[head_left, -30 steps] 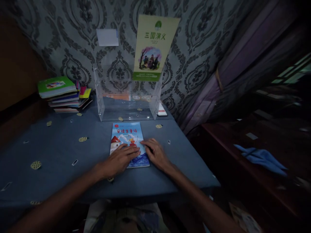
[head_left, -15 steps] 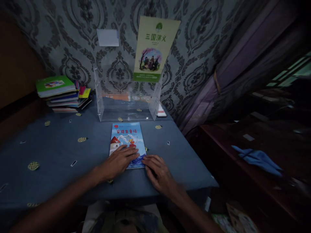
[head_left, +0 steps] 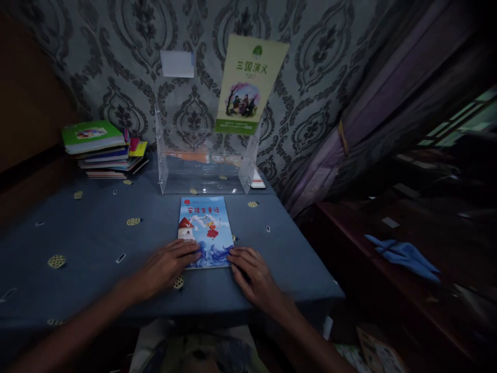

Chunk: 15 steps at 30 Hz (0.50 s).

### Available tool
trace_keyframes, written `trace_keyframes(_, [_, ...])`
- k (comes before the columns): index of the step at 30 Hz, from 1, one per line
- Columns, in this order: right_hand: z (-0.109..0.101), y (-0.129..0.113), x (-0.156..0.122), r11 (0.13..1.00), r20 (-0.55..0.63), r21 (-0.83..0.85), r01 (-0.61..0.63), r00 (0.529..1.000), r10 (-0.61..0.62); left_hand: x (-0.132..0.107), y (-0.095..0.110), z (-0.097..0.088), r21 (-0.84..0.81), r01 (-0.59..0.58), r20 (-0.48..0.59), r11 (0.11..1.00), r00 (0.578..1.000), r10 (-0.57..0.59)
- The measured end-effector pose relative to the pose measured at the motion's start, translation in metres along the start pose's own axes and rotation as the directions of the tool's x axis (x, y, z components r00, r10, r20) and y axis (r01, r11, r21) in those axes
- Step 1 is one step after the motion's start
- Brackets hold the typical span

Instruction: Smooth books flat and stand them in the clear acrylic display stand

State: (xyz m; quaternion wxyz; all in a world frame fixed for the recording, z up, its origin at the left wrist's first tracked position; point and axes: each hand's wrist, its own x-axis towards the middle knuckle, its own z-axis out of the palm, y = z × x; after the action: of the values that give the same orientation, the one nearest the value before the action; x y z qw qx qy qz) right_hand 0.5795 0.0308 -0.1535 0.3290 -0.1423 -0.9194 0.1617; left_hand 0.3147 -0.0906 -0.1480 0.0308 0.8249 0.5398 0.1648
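Note:
A blue picture-cover book [head_left: 207, 228] with red lettering lies flat on the table, its cover facing up. My left hand [head_left: 170, 264] rests with outstretched fingers over the book's lower left edge. At the lower right corner, the fingertips of my right hand [head_left: 252, 272] touch the book's edge; the fingers lie extended and the thumb is apart. Just beyond the book stands a clear acrylic rack [head_left: 202, 178]. A green and cream book [head_left: 245, 88] stands upright at its right side.
A stack of books [head_left: 104, 150] sits at the back left of the cloth-covered table [head_left: 97, 223]. A white card [head_left: 177, 64] shows against the patterned wall. To the right are a purple curtain [head_left: 330, 150] and a dark red surface with a blue cloth [head_left: 406, 256].
My left hand has slid left and back across the cover, uncovering more of the picture. My right hand stays by the lower right corner. The view has shifted slightly.

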Motion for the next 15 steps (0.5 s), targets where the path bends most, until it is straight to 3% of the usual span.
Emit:
trace_keyframes(7, [0.0, -0.001, 0.001, 1.0, -0.013, 0.007, 0.018, 1.0, -0.018, -0.029, -0.008, -0.008, -0.016, 0.025, -0.103, 1.0, 0.994, -0.026])
trace_keyframes(15, [0.002, -0.005, 0.002, 0.998, -0.038, -0.017, 0.061, 0.997, -0.061, -0.033, -0.003, -0.006, -0.006, 0.003, -0.154, 1.0, 0.988, -0.003])
